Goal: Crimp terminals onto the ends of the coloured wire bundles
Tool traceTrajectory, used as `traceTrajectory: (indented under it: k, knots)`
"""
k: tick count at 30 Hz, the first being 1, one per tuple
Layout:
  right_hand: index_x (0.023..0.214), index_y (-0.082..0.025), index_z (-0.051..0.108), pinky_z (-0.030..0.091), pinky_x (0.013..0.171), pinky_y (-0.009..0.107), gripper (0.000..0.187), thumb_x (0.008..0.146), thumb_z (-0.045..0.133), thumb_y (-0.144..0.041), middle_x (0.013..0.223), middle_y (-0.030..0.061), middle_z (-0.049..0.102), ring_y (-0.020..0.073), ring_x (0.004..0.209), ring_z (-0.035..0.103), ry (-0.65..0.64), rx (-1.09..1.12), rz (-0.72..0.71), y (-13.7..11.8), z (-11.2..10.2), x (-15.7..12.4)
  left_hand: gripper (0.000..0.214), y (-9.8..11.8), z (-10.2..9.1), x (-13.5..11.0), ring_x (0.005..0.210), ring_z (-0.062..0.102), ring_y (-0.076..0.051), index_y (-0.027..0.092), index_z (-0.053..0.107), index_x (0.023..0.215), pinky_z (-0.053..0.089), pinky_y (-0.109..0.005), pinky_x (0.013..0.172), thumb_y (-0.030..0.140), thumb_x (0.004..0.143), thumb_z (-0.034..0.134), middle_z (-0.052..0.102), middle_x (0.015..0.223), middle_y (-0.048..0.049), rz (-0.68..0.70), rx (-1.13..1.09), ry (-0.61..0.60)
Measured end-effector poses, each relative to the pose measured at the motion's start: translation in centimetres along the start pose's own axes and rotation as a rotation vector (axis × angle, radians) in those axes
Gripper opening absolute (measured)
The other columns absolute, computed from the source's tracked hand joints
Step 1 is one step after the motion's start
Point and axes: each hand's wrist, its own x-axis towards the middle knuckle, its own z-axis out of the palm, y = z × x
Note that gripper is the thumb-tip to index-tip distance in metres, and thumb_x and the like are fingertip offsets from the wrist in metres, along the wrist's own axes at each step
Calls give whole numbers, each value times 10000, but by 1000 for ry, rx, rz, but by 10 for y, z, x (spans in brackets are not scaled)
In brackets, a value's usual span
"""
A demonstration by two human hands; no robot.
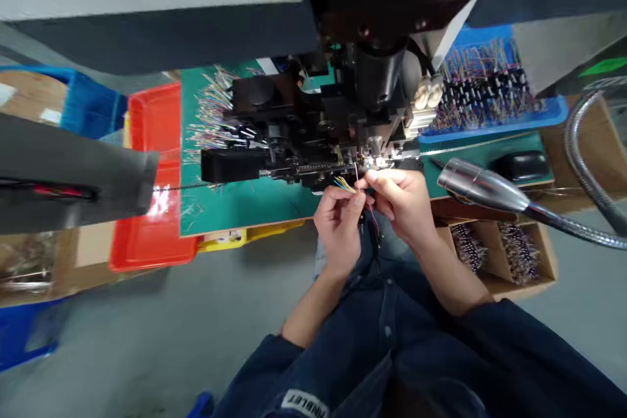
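Okay, black wire crimping machine (313,124) dominates the top of the view, on a green mat (245,206) on a wooden tabletop (465,208). Red plastic tray (147,255) sits left of the mat. Blue tray (494,123) sits right of the machine, loaded with rows of black connectors on multicoloured leads. Cardboard divider box (490,235) is below the tabletop edge on the right, with more bundled leads in both visible compartments. Chrome gooseneck lamp (482,179) crosses above that box. Both hands are over the person's denim lap (386,320), just in front of the machine. Left hand (337,228) is closed in a fingertip pinch on thin coloured wires (344,184). Right hand (399,202) is also closed in a pinch, right beside the left, at the same wires. Wire ends sit just below the metal crimp head (377,160). Red strands (375,222) hang below the hands.
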Motion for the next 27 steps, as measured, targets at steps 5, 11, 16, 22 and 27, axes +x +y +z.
traceTrajectory:
  k: [5,11,16,22,27]
  knots:
    - [938,-205,935,330,427,242,404,967,898,-606,533,-50,580,77,423,379,-48,-124,-16,-9,-2,-4,300,3,0,-3,696,693,-115,225,734,918,617,-248,714,438,995,931,734,815,34,-32,28,-18]
    - [919,-228,928,390,428,252,365,1032,822,-559,567,-25,637,96,435,429,-1,-149,-26,-5,-4,-4,345,1,1,-3,656,691,-113,223,699,878,605,-239,650,436,969,954,736,784,36,-98,-5,-28]
    - [935,-212,928,357,422,248,406,1009,850,-604,522,-37,600,92,428,435,4,-76,23,1,-5,-3,422,2,4,0,613,686,-93,211,672,843,567,-200,597,480,929,986,735,753,44,-79,-13,28]
    - [943,-208,932,380,431,252,428,1001,865,-627,495,-61,535,84,418,412,6,-30,42,0,-3,-2,409,5,7,2,590,701,-94,212,701,827,576,-204,564,480,912,999,750,763,44,-43,-9,58]
    - [922,-203,929,359,417,244,421,1001,863,-611,495,-59,529,80,412,396,17,-42,34,0,-1,-2,362,6,10,3,580,729,-100,220,756,836,574,-192,534,459,886,1024,752,740,47,-23,-24,81]
